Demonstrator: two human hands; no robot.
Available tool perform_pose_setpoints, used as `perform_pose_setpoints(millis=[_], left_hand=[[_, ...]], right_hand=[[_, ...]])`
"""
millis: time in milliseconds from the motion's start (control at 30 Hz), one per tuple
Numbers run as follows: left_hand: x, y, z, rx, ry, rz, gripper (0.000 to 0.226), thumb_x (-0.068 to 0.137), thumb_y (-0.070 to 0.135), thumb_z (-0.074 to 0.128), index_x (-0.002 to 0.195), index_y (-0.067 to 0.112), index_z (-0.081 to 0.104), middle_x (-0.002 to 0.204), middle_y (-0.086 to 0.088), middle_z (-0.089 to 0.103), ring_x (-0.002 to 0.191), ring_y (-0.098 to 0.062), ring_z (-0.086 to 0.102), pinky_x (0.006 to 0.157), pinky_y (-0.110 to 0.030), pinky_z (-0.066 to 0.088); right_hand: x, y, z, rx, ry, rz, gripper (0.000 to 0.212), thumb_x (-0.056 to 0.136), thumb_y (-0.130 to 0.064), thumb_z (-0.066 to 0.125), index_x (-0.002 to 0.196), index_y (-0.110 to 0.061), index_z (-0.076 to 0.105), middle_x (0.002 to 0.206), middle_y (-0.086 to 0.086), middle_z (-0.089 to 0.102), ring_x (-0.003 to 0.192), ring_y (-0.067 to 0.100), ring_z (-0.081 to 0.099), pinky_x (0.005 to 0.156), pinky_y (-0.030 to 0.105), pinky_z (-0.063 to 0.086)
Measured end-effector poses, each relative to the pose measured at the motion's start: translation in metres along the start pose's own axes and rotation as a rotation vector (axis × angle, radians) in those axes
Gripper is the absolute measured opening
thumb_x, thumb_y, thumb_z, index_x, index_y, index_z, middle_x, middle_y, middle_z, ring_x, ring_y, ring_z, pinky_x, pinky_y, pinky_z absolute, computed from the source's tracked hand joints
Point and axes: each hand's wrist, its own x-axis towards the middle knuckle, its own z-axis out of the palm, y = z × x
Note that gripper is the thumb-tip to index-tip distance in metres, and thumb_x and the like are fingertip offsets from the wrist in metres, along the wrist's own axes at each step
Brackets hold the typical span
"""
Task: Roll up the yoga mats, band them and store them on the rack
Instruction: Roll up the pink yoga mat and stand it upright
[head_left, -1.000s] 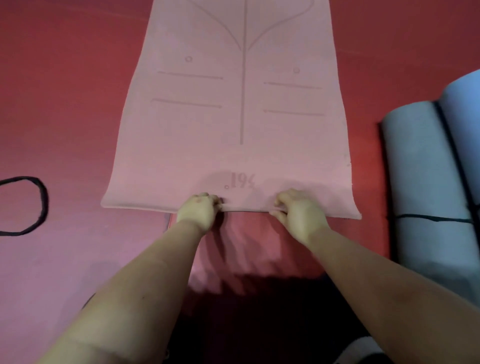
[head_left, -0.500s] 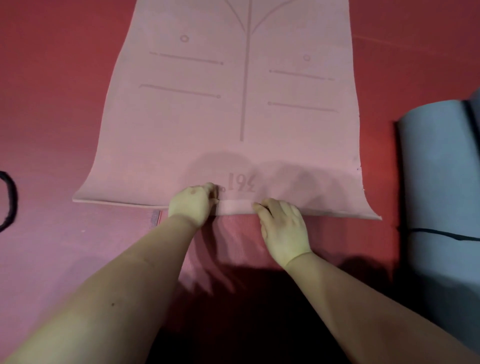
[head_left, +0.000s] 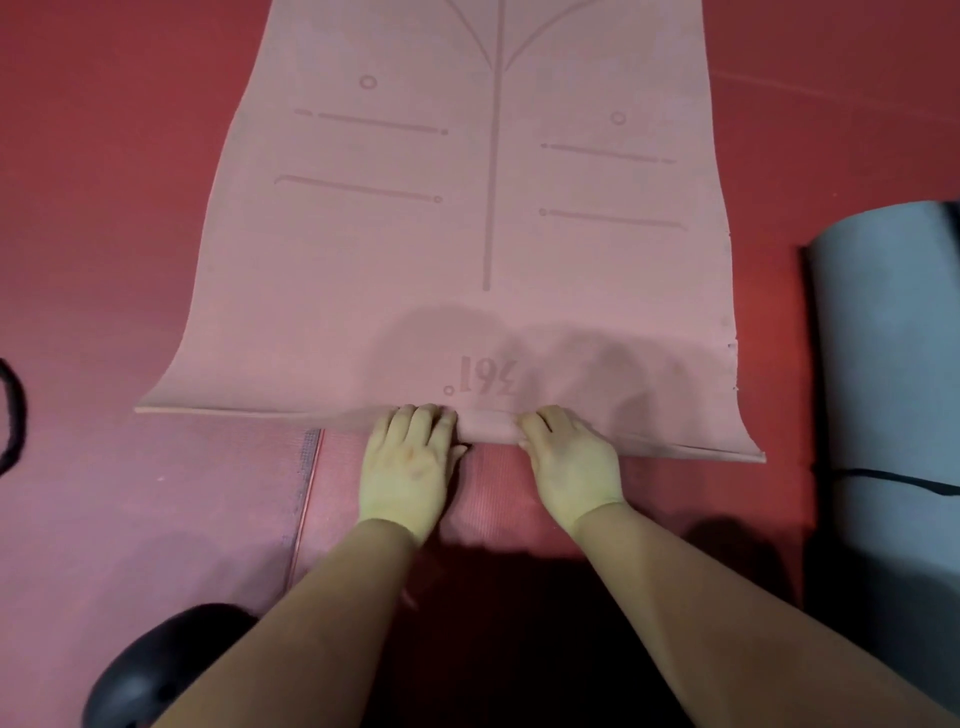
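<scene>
A pink yoga mat (head_left: 467, 249) with printed guide lines and a "361°" mark lies flat on the red floor, stretching away from me. Its near edge is curled up a little in the middle. My left hand (head_left: 408, 465) and my right hand (head_left: 569, 460) sit side by side on that near edge, fingers bent over the small first fold between them. The outer corners of the edge still lie flat. A black elastic band (head_left: 10, 415) lies on the floor at the far left, partly cut off by the frame.
A rolled grey-blue mat (head_left: 883, 415) with a black band around it lies to the right. Another reddish mat (head_left: 208, 493) lies under the pink one near me. A dark rounded object (head_left: 156, 670) is at bottom left.
Both hands have drawn closer together at the middle of the near edge, and the edge between them has curled up into a small fold. The view has shifted slightly forward.
</scene>
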Motion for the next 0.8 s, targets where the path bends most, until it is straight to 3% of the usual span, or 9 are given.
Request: perform_pose_setpoints(millis=[67,167,200,267,367,500,600,733,800], left_hand=[[-0.001,0.005,0.004,-0.043,-0.013,-0.07,0.036,0.082,0.033,0.049,0.097,0.008,0.07,0.091,-0.009,0.067,0.081,-0.031,0.062,0.082,-0.037,0.034],[0.007,0.003,0.004,-0.099,-0.006,-0.13,0.022,0.078,0.03,0.058,0.085,0.012,0.069,0.077,-0.006,0.064,0.068,-0.029,0.06,0.07,-0.036,0.035],[0.009,-0.001,0.003,-0.114,-0.033,-0.133,0.025,0.079,0.035,0.055,0.082,0.014,0.069,0.074,-0.004,0.063,0.066,-0.028,0.059,0.066,-0.036,0.038],[0.018,-0.01,-0.001,-0.136,-0.092,-0.091,0.036,0.081,0.044,0.046,0.08,0.016,0.069,0.071,-0.003,0.064,0.064,-0.027,0.06,0.059,-0.032,0.045],[0.038,-0.019,-0.012,-0.207,-0.158,-0.095,0.038,0.087,0.048,0.047,0.089,0.017,0.07,0.082,-0.006,0.068,0.079,-0.03,0.063,0.068,-0.033,0.045],[0.048,-0.015,-0.013,-0.183,-0.148,-0.199,0.035,0.091,0.047,0.051,0.109,0.019,0.061,0.107,-0.005,0.064,0.102,-0.027,0.057,0.079,-0.033,0.039],[0.057,-0.014,-0.012,-0.182,-0.15,-0.227,0.036,0.09,0.047,0.052,0.106,0.016,0.062,0.106,-0.007,0.062,0.102,-0.028,0.057,0.078,-0.034,0.039],[0.067,-0.015,-0.01,-0.193,-0.127,-0.246,0.035,0.084,0.041,0.064,0.102,0.011,0.067,0.108,-0.012,0.057,0.098,-0.034,0.056,0.081,-0.038,0.039],[0.062,-0.009,-0.01,-0.144,-0.095,-0.216,0.03,0.079,0.035,0.07,0.092,0.008,0.067,0.094,-0.014,0.059,0.088,-0.035,0.057,0.074,-0.041,0.039]], right_hand=[[-0.004,0.002,0.003,0.002,0.059,-0.008,0.01,0.076,-0.017,0.062,0.083,-0.013,0.068,0.075,0.002,0.062,0.067,0.027,0.059,0.047,0.032,0.049],[-0.011,0.0,0.004,-0.006,0.025,0.011,0.028,0.065,-0.023,0.079,0.09,-0.015,0.07,0.083,0.0,0.065,0.078,0.024,0.058,0.062,0.031,0.054],[-0.011,0.0,0.003,-0.001,-0.003,0.024,0.036,0.06,-0.027,0.082,0.091,-0.016,0.07,0.084,0.0,0.065,0.079,0.024,0.059,0.064,0.031,0.054],[-0.005,0.0,0.0,0.039,0.006,0.047,0.028,0.064,-0.031,0.075,0.087,-0.017,0.07,0.081,-0.001,0.065,0.075,0.025,0.061,0.061,0.031,0.054],[0.012,0.007,-0.007,0.102,0.006,0.073,0.021,0.072,-0.032,0.066,0.086,-0.017,0.071,0.078,0.0,0.069,0.069,0.027,0.065,0.055,0.031,0.054],[0.03,0.02,-0.02,0.109,-0.203,0.104,0.033,0.087,-0.039,0.062,0.114,-0.021,0.062,0.104,0.001,0.069,0.094,0.027,0.065,0.076,0.035,0.049],[0.045,0.026,-0.024,0.167,-0.316,0.165,0.022,0.089,-0.042,0.058,0.102,-0.025,0.063,0.102,-0.006,0.07,0.1,0.02,0.062,0.081,0.032,0.046],[0.075,0.036,-0.025,0.308,-0.541,0.216,0.01,0.082,-0.038,0.069,0.082,-0.031,0.062,0.089,-0.012,0.063,0.096,0.015,0.061,0.085,0.031,0.047],[0.083,0.035,-0.026,0.272,-0.585,0.191,0.01,0.082,-0.036,0.07,0.082,-0.031,0.061,0.089,-0.012,0.059,0.096,0.014,0.059,0.084,0.029,0.046]])
